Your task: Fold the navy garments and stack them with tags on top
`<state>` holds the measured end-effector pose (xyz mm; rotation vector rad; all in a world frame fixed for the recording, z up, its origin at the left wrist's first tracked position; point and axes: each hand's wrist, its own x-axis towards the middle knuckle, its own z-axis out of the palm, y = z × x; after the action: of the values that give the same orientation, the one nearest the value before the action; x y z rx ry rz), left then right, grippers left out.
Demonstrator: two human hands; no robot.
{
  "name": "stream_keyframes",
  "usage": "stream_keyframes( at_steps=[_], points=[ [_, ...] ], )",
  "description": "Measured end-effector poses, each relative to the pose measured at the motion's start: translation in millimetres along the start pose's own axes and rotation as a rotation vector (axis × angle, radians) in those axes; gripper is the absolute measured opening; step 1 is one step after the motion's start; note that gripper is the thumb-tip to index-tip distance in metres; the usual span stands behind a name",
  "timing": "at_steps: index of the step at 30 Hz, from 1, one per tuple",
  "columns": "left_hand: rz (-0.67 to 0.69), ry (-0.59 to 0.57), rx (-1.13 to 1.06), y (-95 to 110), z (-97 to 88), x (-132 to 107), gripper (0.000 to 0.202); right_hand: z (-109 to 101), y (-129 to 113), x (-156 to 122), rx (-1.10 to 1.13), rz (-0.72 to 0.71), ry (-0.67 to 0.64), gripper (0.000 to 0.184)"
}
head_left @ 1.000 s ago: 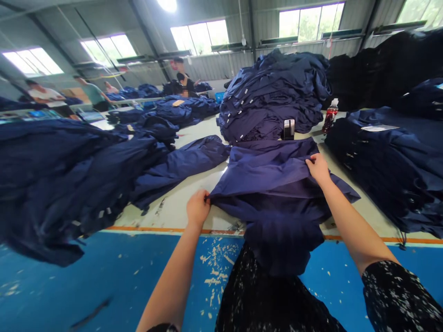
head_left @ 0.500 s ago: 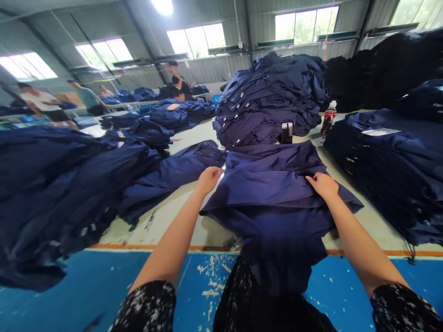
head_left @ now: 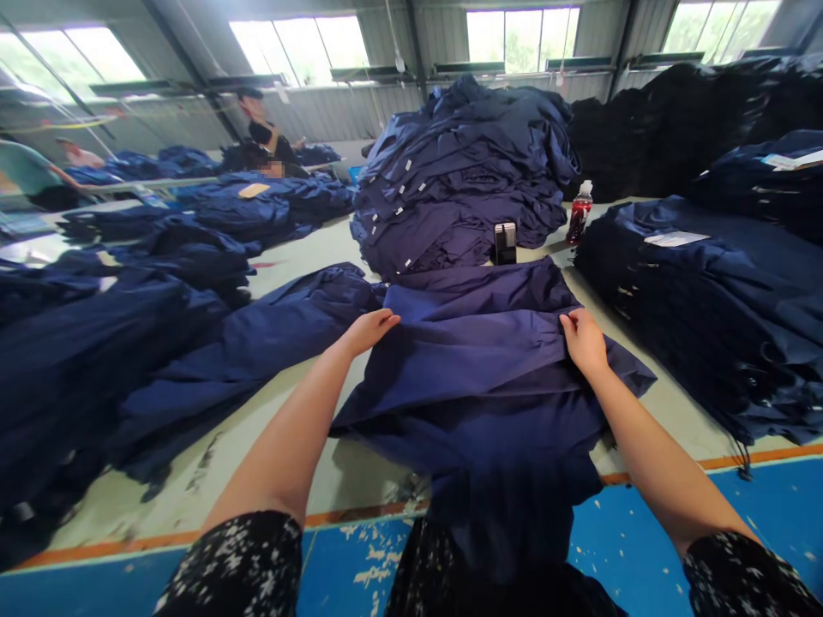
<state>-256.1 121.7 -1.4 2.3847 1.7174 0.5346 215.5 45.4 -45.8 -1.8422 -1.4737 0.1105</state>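
Note:
A navy blue garment [head_left: 476,360] lies spread on the pale table [head_left: 302,257] in front of me, its near end hanging over the table's edge. My left hand [head_left: 369,330] rests flat on the garment's left edge, fingers stretched out. My right hand [head_left: 584,341] is at the right edge with fingers curled into the fabric, pinching a fold. Behind the garment rises a tall heap of folded navy garments [head_left: 459,171].
A small black device [head_left: 505,242] and a red drink bottle [head_left: 579,212] stand behind the garment. Stacks of navy clothing [head_left: 713,300] fill the right; loose navy garments [head_left: 129,343] cover the left. Other people [head_left: 257,120] work at far tables. Blue floor [head_left: 739,497] below.
My left hand let go of the garment's near left corner and moved forward to lie flat on the left edge. My right hand stayed at the right edge. The view shifted left.

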Motion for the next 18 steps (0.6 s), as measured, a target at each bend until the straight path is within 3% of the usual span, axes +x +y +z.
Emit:
stream_keyframes(
  at_steps=[5, 9, 11, 14, 18],
  points=[
    [-0.015, 0.023, 0.302, 24, -0.3, -6, 0.032, -12, 3, -2, -0.066, -0.028, 0.002, 0.031],
    [0.068, 0.121, 0.366, 60, -1.4, -17, 0.032, -26, -1, 3, -0.039, -0.24, 0.048, 0.037],
    [0.153, 0.075, 0.317, 80, 4.1, -25, 0.039, -31, -11, 3, -0.047, -0.414, -0.053, 0.039],
    [0.239, -0.057, 0.264, 105, 19.7, -42, 0.046, -28, -28, -3, -0.098, -0.694, -0.308, 0.045],
    [0.185, -0.176, 0.278, 120, 39.5, -65, 0.057, -14, -31, -14, -0.268, -0.801, -0.514, 0.058]
  ],
)
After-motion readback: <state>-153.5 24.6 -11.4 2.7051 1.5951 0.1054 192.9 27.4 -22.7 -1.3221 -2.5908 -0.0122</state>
